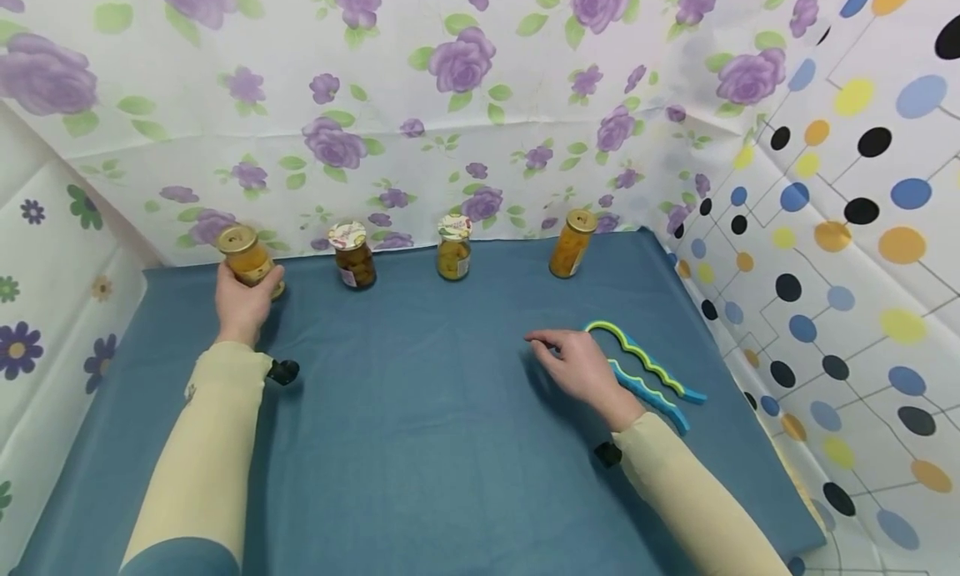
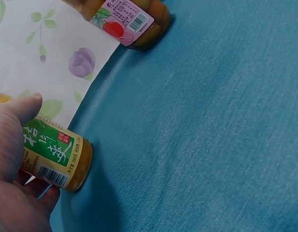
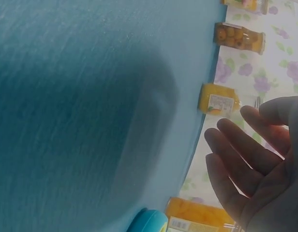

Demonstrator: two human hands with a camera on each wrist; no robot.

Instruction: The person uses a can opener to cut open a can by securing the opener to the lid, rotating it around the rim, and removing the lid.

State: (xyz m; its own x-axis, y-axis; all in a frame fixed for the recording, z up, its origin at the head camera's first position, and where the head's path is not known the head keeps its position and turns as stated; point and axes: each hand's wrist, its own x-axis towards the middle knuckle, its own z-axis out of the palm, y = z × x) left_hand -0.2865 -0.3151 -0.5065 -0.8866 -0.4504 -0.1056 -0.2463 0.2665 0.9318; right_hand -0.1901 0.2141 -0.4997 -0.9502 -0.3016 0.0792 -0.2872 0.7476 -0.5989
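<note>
My left hand (image 1: 243, 301) grips a gold-lidded glass jar (image 1: 252, 264) of orange contents at the back left. In the left wrist view its green label (image 2: 50, 145) shows, with the thumb and fingers around the jar; it leans, and I cannot tell whether its base touches the cloth. Over the right part of the table, my right hand (image 1: 577, 363) holds nothing, its fingers loosely bent in the right wrist view. Just beside it lies a blue and lime-green V-shaped jar opener (image 1: 648, 393) with wavy inner edges, partly hidden by the hand.
Along the back edge stand a jar of dark fruit (image 1: 357, 267), a jar of yellowish fruit (image 1: 453, 257) and a gold-lidded orange jar (image 1: 572, 247). Blue cloth (image 1: 420, 443) covers the table. Patterned sheets (image 1: 525, 167) rise behind it and at both sides.
</note>
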